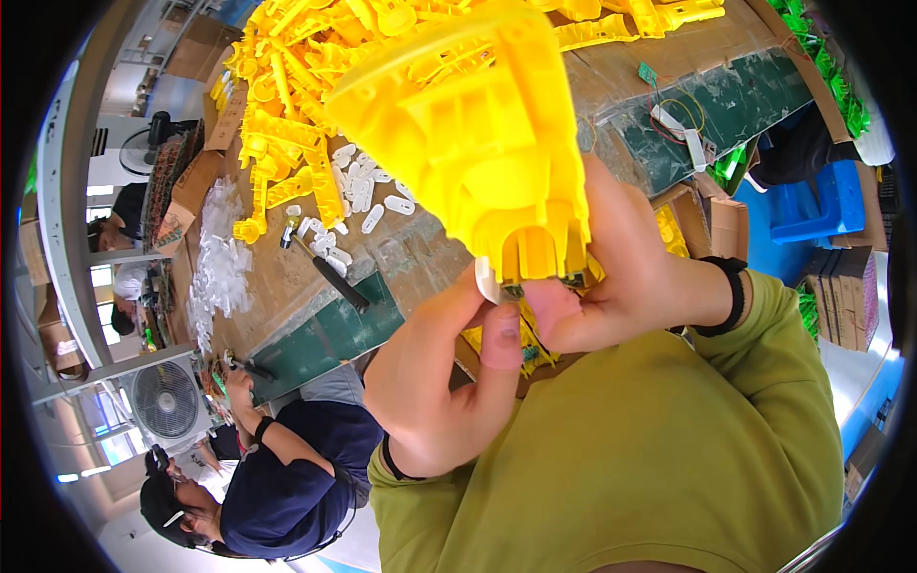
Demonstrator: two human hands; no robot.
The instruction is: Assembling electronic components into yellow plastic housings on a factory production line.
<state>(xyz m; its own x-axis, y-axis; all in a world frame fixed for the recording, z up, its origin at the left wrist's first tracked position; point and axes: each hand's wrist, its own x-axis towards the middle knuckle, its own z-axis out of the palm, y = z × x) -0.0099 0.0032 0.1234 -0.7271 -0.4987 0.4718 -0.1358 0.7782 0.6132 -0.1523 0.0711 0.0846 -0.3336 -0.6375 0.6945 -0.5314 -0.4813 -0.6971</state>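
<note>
A large yellow plastic housing (468,143) with a flared end and ribbed inside is held up close in front of me. My right hand (621,258) is closed around its narrow end, thumb near the lower opening. Between the thumb and forefinger of my left hand (435,382) is a small white oval plastic piece (486,281). That piece stands on edge right beside the housing's narrow end; whether the two touch I cannot tell. Small dark and metallic parts show at the opening, too partly hidden to name.
Yellow plastic parts (282,72) lie heaped at the far side of the table, with white oval pieces (373,218) below them. A hammer (330,272) and clear plastic pieces (220,253) are at left. A co-worker (287,477) sits left. At right stands a blue stool (817,201).
</note>
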